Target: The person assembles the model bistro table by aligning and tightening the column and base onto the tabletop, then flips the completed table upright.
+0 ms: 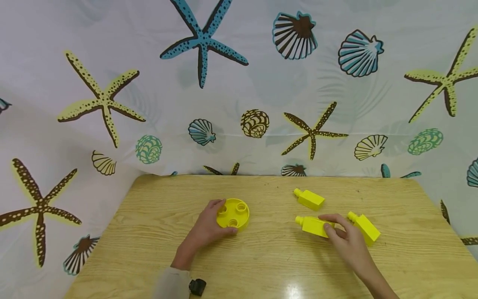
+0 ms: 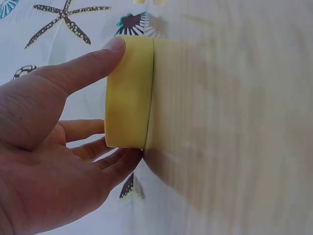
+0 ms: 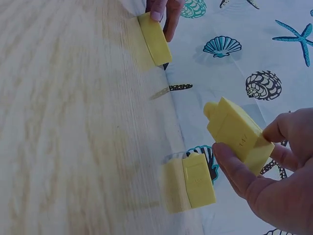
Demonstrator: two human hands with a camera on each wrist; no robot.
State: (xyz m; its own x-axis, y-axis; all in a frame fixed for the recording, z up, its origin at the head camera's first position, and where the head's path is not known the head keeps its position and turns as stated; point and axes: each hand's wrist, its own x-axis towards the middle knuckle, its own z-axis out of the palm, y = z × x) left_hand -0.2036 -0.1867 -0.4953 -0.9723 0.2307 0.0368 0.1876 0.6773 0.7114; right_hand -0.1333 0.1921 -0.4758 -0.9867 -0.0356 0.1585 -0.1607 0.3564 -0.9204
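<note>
My left hand (image 1: 207, 227) grips a shallow round yellow holder (image 1: 233, 212) that rests on the table. Several round sockets show in the holder's top, and the thumb and fingers lie round its rim. Between thumb and fingers, my right hand (image 1: 350, 244) holds a yellow block shaped like a bottle (image 3: 239, 136), with a round neck. It is lifted off the table and tilted, its neck towards the left. Two similar yellow blocks lie nearby: one farther back (image 1: 310, 200), the other to the right (image 1: 369, 230), close to the right hand.
The wooden table (image 1: 272, 265) runs back to a white cloth (image 1: 231, 91) printed with starfish and shells. That cloth also hangs at the left and right sides. A small black device (image 1: 197, 287) sits at the left wrist, by the pale sleeve (image 1: 172, 284).
</note>
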